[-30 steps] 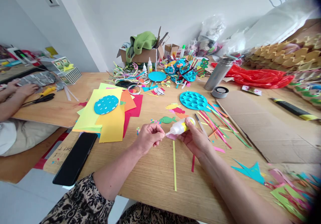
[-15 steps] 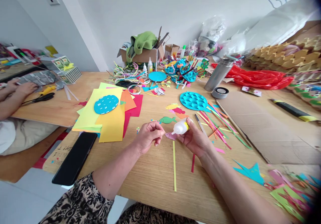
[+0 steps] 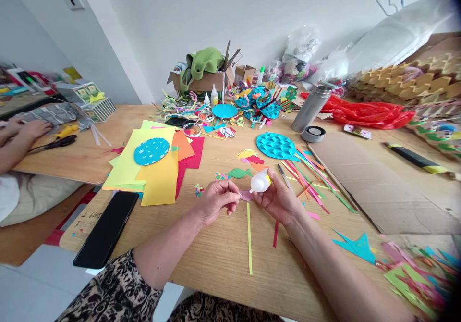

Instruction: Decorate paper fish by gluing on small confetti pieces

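Observation:
My right hand point(image 3: 283, 199) grips a small white glue bottle point(image 3: 260, 181), its nozzle tipped down to the left. Thumb and forefinger of my left hand point(image 3: 220, 199) are pinched together just left of the nozzle; whatever they hold is too small to make out. Between the two hands lies a pinkish-purple paper fish point(image 3: 247, 195), partly covered by my fingers. Behind it are a green paper fish point(image 3: 239, 173) and a yellow paper fish point(image 3: 245, 154). A yellow-green paper strip point(image 3: 249, 245) points from the fish toward me. Tiny coloured paper bits point(image 3: 199, 190) sit beyond my left hand.
Coloured sheets with a blue oval point(image 3: 151, 151) lie left, above a black phone point(image 3: 106, 228). A blue scalloped paper disc point(image 3: 275, 145), paper strips point(image 3: 313, 187), a steel flask point(image 3: 310, 109) and cardboard point(image 3: 385, 182) occupy the right. Another person's hands point(image 3: 34, 129) are at far left.
My left hand has shifted slightly right, bringing its pinched fingertips closer to the bottle's nozzle and over the fish's left end. The right hand keeps its hold on the glue bottle.

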The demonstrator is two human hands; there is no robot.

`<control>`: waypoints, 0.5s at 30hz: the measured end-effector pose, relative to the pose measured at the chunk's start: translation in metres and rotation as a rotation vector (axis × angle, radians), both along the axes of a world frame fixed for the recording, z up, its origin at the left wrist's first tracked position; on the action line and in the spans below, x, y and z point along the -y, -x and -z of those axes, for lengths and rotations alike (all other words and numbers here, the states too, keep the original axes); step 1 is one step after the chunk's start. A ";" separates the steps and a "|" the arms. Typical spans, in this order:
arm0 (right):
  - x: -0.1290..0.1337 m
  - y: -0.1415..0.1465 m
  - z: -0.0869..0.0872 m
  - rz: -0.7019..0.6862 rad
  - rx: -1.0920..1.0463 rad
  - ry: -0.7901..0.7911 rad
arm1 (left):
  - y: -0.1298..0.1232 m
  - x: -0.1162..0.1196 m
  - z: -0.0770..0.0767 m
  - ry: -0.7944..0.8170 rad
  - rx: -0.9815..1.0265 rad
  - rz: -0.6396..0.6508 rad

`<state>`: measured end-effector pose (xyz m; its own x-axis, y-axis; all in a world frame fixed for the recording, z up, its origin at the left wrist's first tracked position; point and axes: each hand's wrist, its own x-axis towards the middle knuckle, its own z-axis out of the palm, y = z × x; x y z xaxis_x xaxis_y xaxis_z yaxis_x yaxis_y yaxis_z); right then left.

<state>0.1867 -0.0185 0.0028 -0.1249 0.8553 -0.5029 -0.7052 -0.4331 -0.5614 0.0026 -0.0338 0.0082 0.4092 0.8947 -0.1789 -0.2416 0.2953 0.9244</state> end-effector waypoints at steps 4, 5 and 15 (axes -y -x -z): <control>-0.001 -0.002 -0.001 0.022 -0.047 0.019 | 0.000 0.001 -0.001 0.008 0.008 0.015; -0.002 -0.002 -0.002 0.026 -0.053 0.029 | -0.001 0.001 -0.001 0.012 0.005 0.017; -0.004 -0.002 -0.002 0.046 -0.101 0.094 | -0.002 0.002 0.005 0.008 -0.007 0.040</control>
<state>0.1883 -0.0147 0.0052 -0.1408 0.8107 -0.5682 -0.7761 -0.4468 -0.4451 0.0046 -0.0354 0.0035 0.4438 0.8761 -0.1884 -0.2231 0.3116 0.9236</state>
